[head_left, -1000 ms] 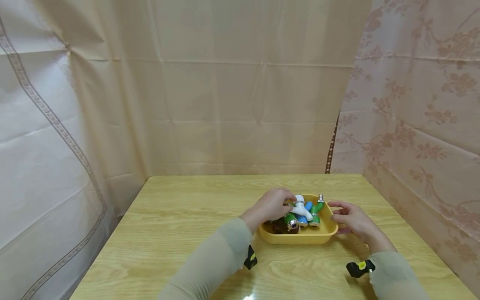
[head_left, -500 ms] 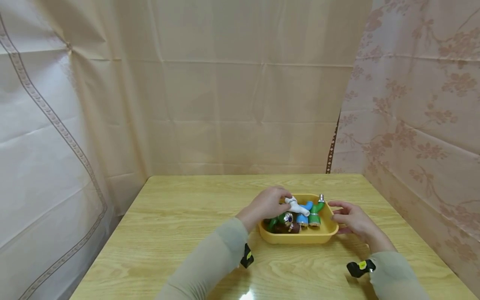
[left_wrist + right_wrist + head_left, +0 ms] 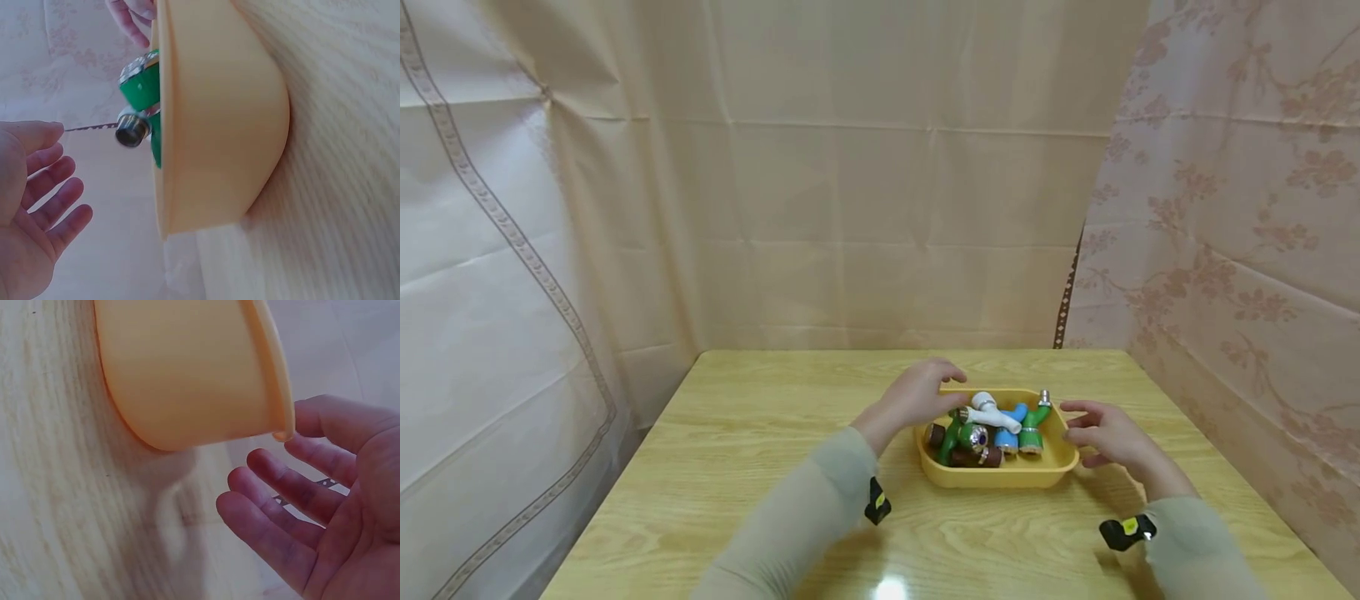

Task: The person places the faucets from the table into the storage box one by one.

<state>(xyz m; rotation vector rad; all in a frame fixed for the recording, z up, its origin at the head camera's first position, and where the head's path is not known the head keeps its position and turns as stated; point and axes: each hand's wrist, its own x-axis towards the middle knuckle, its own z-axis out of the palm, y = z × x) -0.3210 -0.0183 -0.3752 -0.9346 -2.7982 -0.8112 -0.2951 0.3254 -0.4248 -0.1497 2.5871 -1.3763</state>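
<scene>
A yellow plastic basin [image 3: 1000,478] stands on the table holding several tap-like fittings. On top lies a white one [image 3: 998,419], across a blue one [image 3: 1006,442]. To its right is a green one [image 3: 1032,437] with a metal end; another green one [image 3: 952,438] and brown pieces [image 3: 991,457] lie at the left. My left hand [image 3: 913,396] hovers at the basin's left rim, fingers loosely spread and holding nothing. In the left wrist view, a metal nozzle [image 3: 131,130] pokes above the rim. My right hand [image 3: 331,506] has relaxed fingers, its fingertips right at the basin's right rim.
The basin sits on the right part of a wood-patterned table [image 3: 760,417]. A beige curtain [image 3: 880,208] hangs behind the table. A flowered cloth [image 3: 1240,250] closes the right side, and a white cloth [image 3: 490,333] the left.
My left hand has let go of the white fitting and drawn back up and left. The white fitting has settled on the pile. My right hand has stayed nearly where it was.
</scene>
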